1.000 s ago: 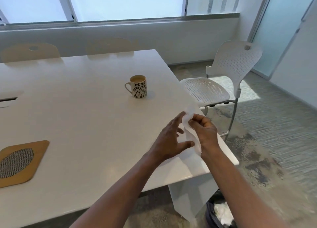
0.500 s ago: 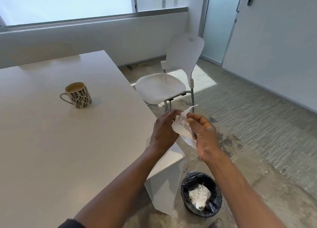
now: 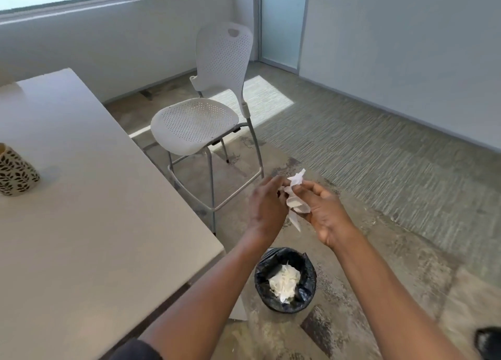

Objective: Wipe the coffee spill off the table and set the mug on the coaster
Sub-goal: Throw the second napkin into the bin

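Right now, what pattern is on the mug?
Dark leaf print on cream, on the mug, head view.

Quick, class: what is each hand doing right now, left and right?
Left hand: fingers touch the tissue; whether they grip it cannot be told.
Right hand: pinches the tissue.

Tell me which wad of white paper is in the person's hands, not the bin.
The thin crumpled tissue, pinched between the left hand and right hand above the floor. The other, bulkier wad lies inside the black-lined bin below.
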Action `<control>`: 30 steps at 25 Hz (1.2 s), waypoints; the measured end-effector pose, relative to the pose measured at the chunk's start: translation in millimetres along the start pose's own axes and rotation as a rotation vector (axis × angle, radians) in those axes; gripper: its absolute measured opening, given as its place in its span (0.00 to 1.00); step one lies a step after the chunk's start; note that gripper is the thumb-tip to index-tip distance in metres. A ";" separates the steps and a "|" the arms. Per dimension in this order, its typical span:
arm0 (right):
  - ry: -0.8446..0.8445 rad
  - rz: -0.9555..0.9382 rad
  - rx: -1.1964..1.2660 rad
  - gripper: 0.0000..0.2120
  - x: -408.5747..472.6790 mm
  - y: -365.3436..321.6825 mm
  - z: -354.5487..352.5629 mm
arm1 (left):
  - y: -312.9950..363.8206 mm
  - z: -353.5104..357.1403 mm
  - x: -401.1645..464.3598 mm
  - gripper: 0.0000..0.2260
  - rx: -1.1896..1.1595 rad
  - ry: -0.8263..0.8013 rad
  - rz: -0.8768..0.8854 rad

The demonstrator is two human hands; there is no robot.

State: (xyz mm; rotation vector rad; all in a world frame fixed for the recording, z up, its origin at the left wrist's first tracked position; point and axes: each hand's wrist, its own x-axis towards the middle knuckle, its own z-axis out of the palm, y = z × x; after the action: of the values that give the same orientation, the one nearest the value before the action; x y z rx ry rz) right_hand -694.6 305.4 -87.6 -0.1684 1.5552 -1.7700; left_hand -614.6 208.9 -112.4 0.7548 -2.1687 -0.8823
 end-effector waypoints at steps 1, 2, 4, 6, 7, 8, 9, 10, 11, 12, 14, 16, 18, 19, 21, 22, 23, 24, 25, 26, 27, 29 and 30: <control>0.032 -0.004 -0.015 0.12 6.2 2.8 -7.7 | -4.2 9.9 -2.6 0.10 0.010 -0.014 0.000; 0.065 -0.004 -0.045 0.12 12.8 6.5 -15.4 | -8.7 18.8 -5.0 0.12 0.017 -0.037 -0.006; 0.135 -0.002 -0.100 0.11 26.3 17.6 -30.7 | -17.9 35.1 -8.8 0.13 0.032 -0.104 -0.019; 0.201 -0.011 -0.147 0.08 37.6 34.0 -45.0 | -27.6 49.0 -13.7 0.12 0.081 -0.166 -0.015; 0.233 -0.014 -0.180 0.07 42.1 44.0 -51.9 | -32.9 55.7 -15.8 0.11 0.098 -0.196 -0.023; 0.265 -0.018 -0.225 0.07 46.4 55.0 -58.4 | -38.4 61.2 -17.2 0.10 0.107 -0.233 -0.044; 0.294 -0.025 -0.288 0.07 51.1 67.2 -65.2 | -44.8 67.0 -19.3 0.11 0.117 -0.275 -0.077; 0.315 -0.036 -0.363 0.07 55.3 79.3 -71.1 | -52.5 72.0 -21.7 0.12 0.134 -0.318 -0.113; 0.328 -0.048 -0.442 0.06 59.1 91.4 -76.4 | -61.5 76.8 -24.4 0.13 0.161 -0.360 -0.151; 0.335 -0.058 -0.516 0.06 63.2 103.7 -81.6 | -71.0 81.4 -27.6 0.15 0.192 -0.403 -0.202; 0.329 -0.074 -0.650 0.06 71.2 127.8 -91.5 | -89.1 88.7 -34.8 0.18 0.248 -0.480 -0.320; 0.312 -0.077 -0.751 0.07 78.5 151.2 -98.7 | -104.2 93.6 -43.1 0.18 0.314 -0.551 -0.373; 0.304 -0.055 -0.819 0.08 85.7 172.5 -103.5 | -115.1 96.6 -50.5 0.14 0.383 -0.606 -0.393; 0.297 -0.038 -0.850 0.08 90.4 182.9 -105.2 | -120.5 97.5 -53.9 0.12 0.409 -0.621 -0.416; 0.286 -0.008 -0.913 0.08 98.9 200.8 -108.8 | -130.8 98.6 -59.9 0.11 0.426 -0.636 -0.481; 0.280 0.010 -0.939 0.08 103.3 209.3 -110.9 | -136.3 98.9 -62.9 0.13 0.422 -0.638 -0.509; 0.274 0.030 -0.956 0.08 107.1 217.7 -113.6 | -141.9 99.8 -65.5 0.14 0.415 -0.642 -0.523; 0.265 0.053 -0.968 0.08 111.4 226.9 -116.2 | -148.0 101.4 -68.7 0.16 0.407 -0.650 -0.533; 0.258 0.075 -0.982 0.08 114.9 235.5 -119.3 | -153.5 102.7 -72.6 0.16 0.389 -0.654 -0.547; 0.251 0.095 -1.000 0.08 117.7 243.6 -121.9 | -158.6 103.4 -76.9 0.14 0.368 -0.651 -0.567; 0.246 0.112 -1.019 0.08 120.6 251.3 -124.1 | -163.4 103.8 -81.4 0.13 0.351 -0.646 -0.589; 0.237 0.147 -1.053 0.09 126.7 264.2 -126.1 | -172.0 105.1 -89.4 0.12 0.351 -0.651 -0.612; 0.229 0.163 -1.070 0.09 129.0 269.2 -126.3 | -175.6 105.3 -93.2 0.12 0.360 -0.656 -0.612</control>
State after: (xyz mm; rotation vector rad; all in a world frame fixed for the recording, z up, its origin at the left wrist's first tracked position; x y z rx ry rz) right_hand -735.0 335.6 -407.8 -0.3403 2.4614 -0.6934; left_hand -592.1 207.5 -336.2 1.5336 -2.7661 -1.1722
